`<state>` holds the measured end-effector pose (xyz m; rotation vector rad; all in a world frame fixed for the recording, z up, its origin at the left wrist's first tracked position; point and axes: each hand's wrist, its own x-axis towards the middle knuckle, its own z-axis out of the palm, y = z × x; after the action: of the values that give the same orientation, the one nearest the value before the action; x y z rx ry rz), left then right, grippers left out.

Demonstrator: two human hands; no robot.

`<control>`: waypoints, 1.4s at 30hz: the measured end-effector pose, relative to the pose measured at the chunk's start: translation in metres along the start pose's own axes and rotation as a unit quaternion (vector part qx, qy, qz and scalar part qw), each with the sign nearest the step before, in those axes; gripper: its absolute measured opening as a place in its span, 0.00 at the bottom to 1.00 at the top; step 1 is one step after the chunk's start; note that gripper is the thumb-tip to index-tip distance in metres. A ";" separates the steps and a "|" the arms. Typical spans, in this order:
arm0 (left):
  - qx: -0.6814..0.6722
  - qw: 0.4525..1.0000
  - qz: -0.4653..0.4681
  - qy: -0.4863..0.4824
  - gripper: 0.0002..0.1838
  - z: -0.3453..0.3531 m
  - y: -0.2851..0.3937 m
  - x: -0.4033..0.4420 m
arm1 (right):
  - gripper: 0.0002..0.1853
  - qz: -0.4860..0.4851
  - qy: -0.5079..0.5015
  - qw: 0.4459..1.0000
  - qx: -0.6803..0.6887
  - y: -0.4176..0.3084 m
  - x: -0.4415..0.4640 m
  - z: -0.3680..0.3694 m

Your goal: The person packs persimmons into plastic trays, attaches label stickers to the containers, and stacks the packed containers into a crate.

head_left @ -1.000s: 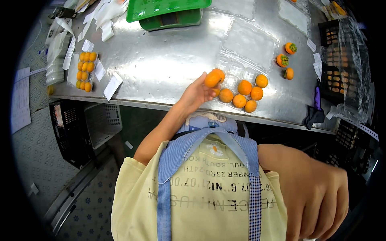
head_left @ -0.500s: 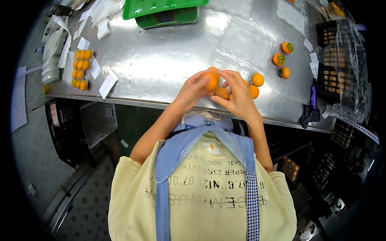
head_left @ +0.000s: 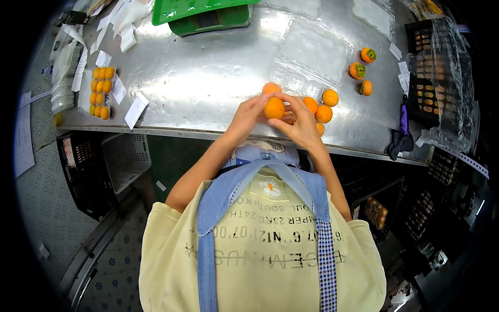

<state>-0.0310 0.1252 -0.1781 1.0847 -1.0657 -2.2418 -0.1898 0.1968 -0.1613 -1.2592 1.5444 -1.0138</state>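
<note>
Between both hands, just above the near edge of the table, is a round orange persimmon (head_left: 274, 108). My left hand (head_left: 246, 115) has its fingers closed on the fruit's left side, and my right hand (head_left: 301, 125) curls around it from the right. Just beyond my fingertips lies another persimmon (head_left: 271, 88). Several more sit to the right of my right hand, among them one persimmon (head_left: 330, 97) and a nearer persimmon (head_left: 323, 114). A clear plastic tray (head_left: 295, 80) with moulded hollows lies behind the hands, partly covered by them.
Three persimmons with green leaf caps (head_left: 357, 70) stand on the metal table (head_left: 208, 78) at right. A filled fruit pack (head_left: 101, 92) lies at left, near a paper slip (head_left: 136, 110). A green tray (head_left: 208, 18) is at the back. Black crates (head_left: 426, 78) flank the right.
The held persimmon has come slightly nearer and turned in my fingers. My right hand has shifted left and closed in around it, uncovering more of the fruits on the right.
</note>
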 end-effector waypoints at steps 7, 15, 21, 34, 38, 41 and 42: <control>0.007 1.000 0.024 0.018 0.20 -0.003 -0.002 0.002 | 0.31 0.037 0.002 0.996 0.079 0.017 0.001 0.006; 0.008 0.999 0.042 0.024 0.15 -0.009 -0.007 0.008 | 0.29 0.081 -0.016 0.972 0.222 0.028 0.002 0.006; 0.028 0.999 0.032 0.008 0.15 -0.010 -0.005 0.008 | 0.28 0.132 -0.032 0.935 0.329 0.030 0.001 0.005; 0.090 0.989 0.056 0.107 0.13 -0.034 -0.028 0.023 | 0.26 0.067 0.148 0.987 -0.012 0.039 0.023 -0.071; 0.216 0.961 0.069 0.160 0.15 -0.047 -0.048 0.032 | 0.26 0.098 0.119 0.942 -0.297 0.040 0.029 -0.087; 0.300 0.940 0.053 0.157 0.15 -0.049 -0.050 0.034 | 0.25 0.070 0.100 0.913 -0.389 0.039 0.033 -0.086; 0.324 0.932 0.046 0.153 0.15 -0.050 -0.051 0.035 | 0.25 0.058 0.095 0.906 -0.409 0.038 0.034 -0.084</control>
<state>-0.0145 0.1116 -0.2548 1.5344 -1.7211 -1.5904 -0.2842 0.1744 -0.1782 -1.6133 2.2954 -0.3948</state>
